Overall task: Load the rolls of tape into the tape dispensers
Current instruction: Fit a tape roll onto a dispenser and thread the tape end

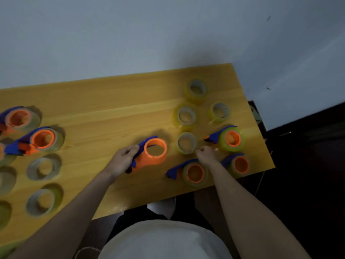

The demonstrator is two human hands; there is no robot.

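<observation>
the left hand (124, 157) grips the handle end of an empty orange-and-blue dispenser (152, 153), fingers curled around it; the dispenser lies on the yellow wooden counter (104, 101) near its front edge. the right hand (206, 153) has its fingers curled at the near edge of a loose tape roll (186, 143); whether it actually pinches the roll cannot be told. three more loose rolls (186, 114) lie flat beyond it toward the far right corner. three loaded dispensers sit near the right hand: one (230, 139) just beyond it, one (194, 172) under the wrist, one (239, 164) at the right edge. two further loaded dispensers (40, 140) lie at the far left, with more loose rolls (43, 168) in front of them.
</observation>
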